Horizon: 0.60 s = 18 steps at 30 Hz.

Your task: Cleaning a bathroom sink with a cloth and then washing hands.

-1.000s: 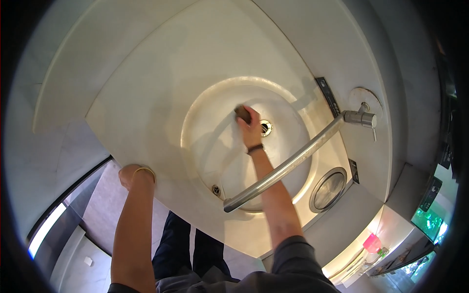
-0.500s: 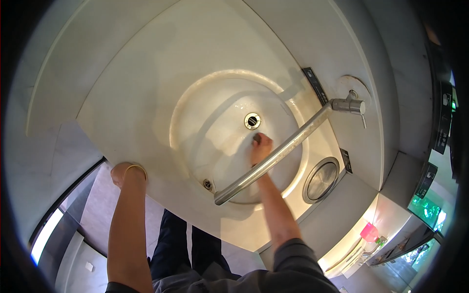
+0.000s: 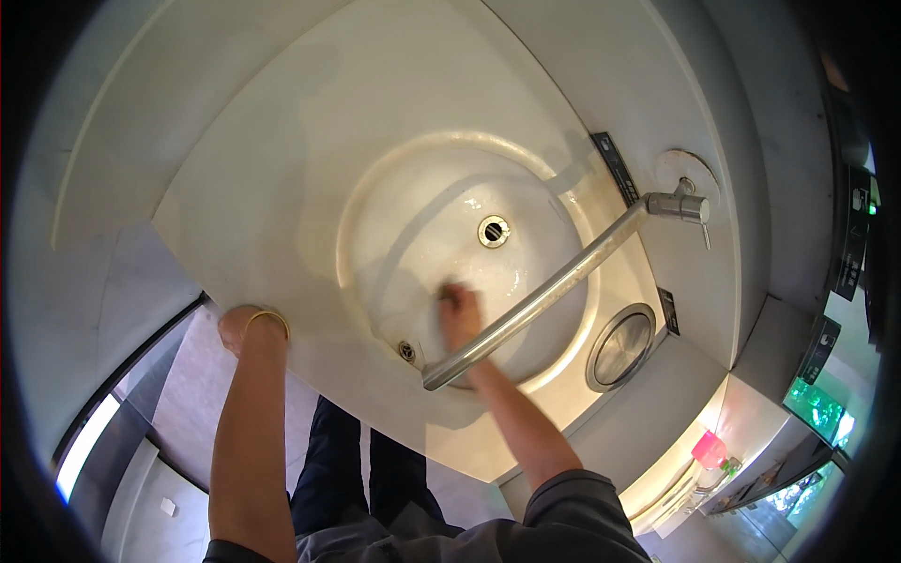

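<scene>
My right hand (image 3: 461, 314) is down in the round cream basin (image 3: 345, 244), blurred by motion. Its fingers are closed round a small dark scrubbing pad (image 3: 449, 293), pressed near the basin's bottom, left of and nearer than the drain (image 3: 494, 232). The long metal faucet (image 3: 554, 286) passes above my right wrist. At the near left edge of the countertop (image 3: 253, 235) rests my left hand (image 3: 240, 330), with a thin yellow band at the wrist. The fingers of that hand are hidden from view.
The faucet's lever (image 3: 706, 235) sticks out at the wall on the right. A round metal lid (image 3: 621, 347) is set into the counter beside the basin. A small overflow hole (image 3: 406, 351) shows in the basin's near left side. Farther right is a pink item (image 3: 710, 450) on a lit shelf.
My right hand has moved left and a little nearer across the basin, with the dark pad in it. My left hand stays at the counter edge.
</scene>
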Each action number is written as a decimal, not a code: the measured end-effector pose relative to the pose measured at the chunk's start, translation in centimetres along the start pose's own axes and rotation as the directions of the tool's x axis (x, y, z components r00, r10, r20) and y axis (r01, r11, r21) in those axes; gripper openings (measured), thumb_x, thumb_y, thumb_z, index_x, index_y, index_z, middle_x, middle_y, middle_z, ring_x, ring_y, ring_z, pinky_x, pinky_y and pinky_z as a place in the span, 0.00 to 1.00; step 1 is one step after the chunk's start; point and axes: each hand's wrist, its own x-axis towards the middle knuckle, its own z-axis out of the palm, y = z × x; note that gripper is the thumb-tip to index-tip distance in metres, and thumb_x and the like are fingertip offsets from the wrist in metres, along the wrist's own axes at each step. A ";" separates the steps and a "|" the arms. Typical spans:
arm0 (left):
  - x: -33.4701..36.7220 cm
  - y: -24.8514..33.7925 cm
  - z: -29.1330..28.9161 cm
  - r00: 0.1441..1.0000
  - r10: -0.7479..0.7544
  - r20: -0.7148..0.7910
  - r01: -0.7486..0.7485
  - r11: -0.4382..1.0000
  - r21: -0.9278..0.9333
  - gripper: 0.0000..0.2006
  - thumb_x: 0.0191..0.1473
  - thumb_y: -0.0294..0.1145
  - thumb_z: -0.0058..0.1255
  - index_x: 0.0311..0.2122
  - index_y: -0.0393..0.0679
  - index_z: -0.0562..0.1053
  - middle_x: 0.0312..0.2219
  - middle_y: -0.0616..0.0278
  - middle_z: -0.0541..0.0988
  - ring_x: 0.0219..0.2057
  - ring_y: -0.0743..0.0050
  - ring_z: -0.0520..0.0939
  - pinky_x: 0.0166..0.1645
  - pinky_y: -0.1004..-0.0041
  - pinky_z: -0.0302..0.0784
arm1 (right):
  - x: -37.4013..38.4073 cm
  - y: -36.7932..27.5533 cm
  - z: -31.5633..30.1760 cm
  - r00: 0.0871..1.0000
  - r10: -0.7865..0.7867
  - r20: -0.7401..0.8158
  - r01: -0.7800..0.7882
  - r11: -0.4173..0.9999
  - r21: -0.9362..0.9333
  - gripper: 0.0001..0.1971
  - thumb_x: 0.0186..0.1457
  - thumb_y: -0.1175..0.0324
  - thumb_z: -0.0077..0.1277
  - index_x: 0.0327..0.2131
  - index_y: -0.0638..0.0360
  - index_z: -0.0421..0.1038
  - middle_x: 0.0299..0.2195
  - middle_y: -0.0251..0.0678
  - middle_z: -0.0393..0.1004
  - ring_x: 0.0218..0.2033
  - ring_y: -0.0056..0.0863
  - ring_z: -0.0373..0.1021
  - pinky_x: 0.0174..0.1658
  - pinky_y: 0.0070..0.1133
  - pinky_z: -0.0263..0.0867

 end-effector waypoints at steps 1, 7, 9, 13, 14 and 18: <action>0.5 0.2 -0.6 1.000 -0.004 -0.025 0.004 1.000 -0.014 0.12 0.50 0.27 0.33 0.36 0.35 0.69 0.32 0.52 0.75 0.32 0.61 0.78 0.33 0.69 0.77 | -1.9 -3.7 1.6 0.991 -0.068 0.119 0.030 0.955 0.295 0.13 0.43 0.76 0.49 0.37 0.59 0.66 0.30 0.39 0.69 0.38 0.36 0.66 0.43 0.24 0.61; 0.7 0.1 -0.4 0.999 -0.008 -0.040 0.007 0.999 -0.046 0.12 0.50 0.27 0.34 0.35 0.35 0.69 0.32 0.52 0.75 0.31 0.61 0.78 0.33 0.70 0.77 | 9.4 -5.0 0.6 0.988 -0.149 0.042 0.098 0.811 0.577 0.15 0.41 0.78 0.48 0.38 0.61 0.64 0.35 0.42 0.66 0.36 0.35 0.66 0.39 0.24 0.63; -0.6 0.4 -1.2 0.998 -0.021 -0.058 0.017 0.998 -0.060 0.12 0.50 0.27 0.34 0.35 0.35 0.69 0.32 0.52 0.75 0.31 0.61 0.78 0.33 0.70 0.77 | 13.3 -5.8 -1.3 0.927 -0.298 -0.230 0.354 0.897 0.265 0.16 0.41 0.80 0.47 0.38 0.60 0.64 0.35 0.41 0.66 0.36 0.33 0.65 0.39 0.23 0.63; -2.8 0.7 -0.6 1.000 -0.011 -0.019 0.010 0.998 -0.067 0.12 0.50 0.27 0.34 0.35 0.35 0.70 0.32 0.52 0.75 0.31 0.61 0.78 0.33 0.70 0.77 | 14.7 -5.4 2.7 0.942 -0.226 -0.249 0.325 0.800 0.504 0.14 0.44 0.77 0.44 0.38 0.58 0.64 0.36 0.36 0.65 0.39 0.25 0.62 0.44 0.20 0.59; -1.2 0.7 -0.9 0.998 -0.016 -0.055 0.012 0.997 -0.080 0.12 0.50 0.27 0.34 0.35 0.35 0.70 0.32 0.52 0.75 0.31 0.61 0.78 0.33 0.70 0.77 | 12.1 -7.9 3.9 0.942 -0.324 -0.091 0.319 0.774 0.547 0.15 0.44 0.76 0.45 0.39 0.57 0.63 0.36 0.34 0.65 0.38 0.24 0.63 0.43 0.19 0.59; 0.6 0.4 -0.9 0.997 -0.029 -0.066 0.023 0.996 -0.088 0.12 0.50 0.27 0.34 0.35 0.35 0.70 0.32 0.53 0.75 0.31 0.61 0.78 0.32 0.70 0.77 | 3.5 -6.6 -0.2 0.485 -0.625 0.611 0.082 0.728 0.680 0.10 0.43 0.79 0.49 0.33 0.57 0.67 0.33 0.34 0.65 0.38 0.27 0.63 0.41 0.22 0.59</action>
